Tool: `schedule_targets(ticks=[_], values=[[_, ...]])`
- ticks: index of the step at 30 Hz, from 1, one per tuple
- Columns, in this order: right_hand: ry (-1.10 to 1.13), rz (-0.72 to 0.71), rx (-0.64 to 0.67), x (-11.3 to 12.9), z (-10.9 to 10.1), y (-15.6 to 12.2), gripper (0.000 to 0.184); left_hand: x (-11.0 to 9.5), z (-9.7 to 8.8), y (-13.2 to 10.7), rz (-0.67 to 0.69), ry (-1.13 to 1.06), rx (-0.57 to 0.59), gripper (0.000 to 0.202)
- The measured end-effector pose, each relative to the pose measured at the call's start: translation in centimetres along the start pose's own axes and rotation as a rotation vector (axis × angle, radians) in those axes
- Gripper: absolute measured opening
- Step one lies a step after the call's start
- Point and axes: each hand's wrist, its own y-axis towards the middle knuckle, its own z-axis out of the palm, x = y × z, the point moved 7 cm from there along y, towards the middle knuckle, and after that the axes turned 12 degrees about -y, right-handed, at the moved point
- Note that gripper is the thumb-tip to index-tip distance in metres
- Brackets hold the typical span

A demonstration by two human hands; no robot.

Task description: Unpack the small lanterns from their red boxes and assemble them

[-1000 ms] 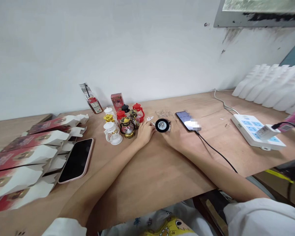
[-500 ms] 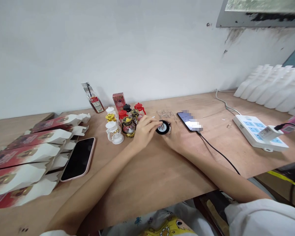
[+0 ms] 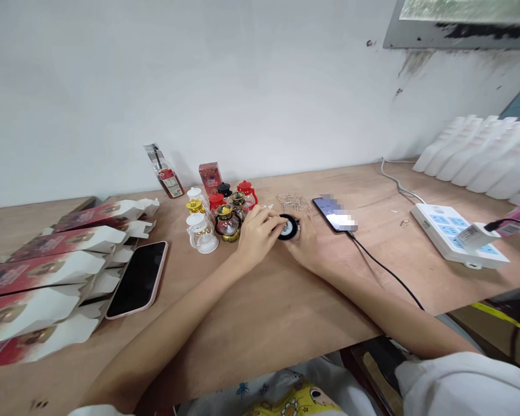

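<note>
A small black lantern (image 3: 293, 234) is held with its round base toward me, showing a pale disc inside a black ring; its upper part is hidden. My right hand (image 3: 307, 245) is closed around its right side. From the left, my left hand (image 3: 256, 236) has its fingers bent together, the tips on the rim and disc. Whether a small part sits under those tips cannot be made out. Just left of my left hand stand several mini lanterns, among them a white one (image 3: 202, 234), a bronze one (image 3: 228, 224) and a red one (image 3: 247, 190).
Thin metal wire pieces (image 3: 294, 202) lie beyond my hands. A lit phone (image 3: 329, 212) with a black cable lies at right, near a power strip (image 3: 455, 231). Flattened red-and-white boxes (image 3: 65, 245) and a dark phone (image 3: 138, 280) are at left. White plastic pieces (image 3: 472, 150) stand far right.
My left fingertips have moved slightly over the lantern's base and now cover more of the pale disc. The lantern stays in nearly the same place, with my right hand around it.
</note>
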Motion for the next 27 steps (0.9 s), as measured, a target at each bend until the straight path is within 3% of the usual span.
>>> schedule_targets(ticks=[6,18,23,27], values=[[0.001,0.001,-0.004,0.0,0.0,0.0,0.035,0.2,-0.1,0.0,-0.090,0.047,-0.013,0.014],[-0.024,-0.007,-0.038,-0.4,0.1,-0.3,0.038,-0.4,1.0,-1.1,0.021,0.189,0.078,0.019],[-0.057,0.030,-0.094,-2.2,0.0,0.1,0.035,-0.6,1.9,-1.7,0.033,0.238,0.122,0.036],[-0.121,0.154,-0.185,-5.0,-0.8,0.8,0.043,0.8,3.4,-2.1,-0.091,0.208,0.181,0.036]])
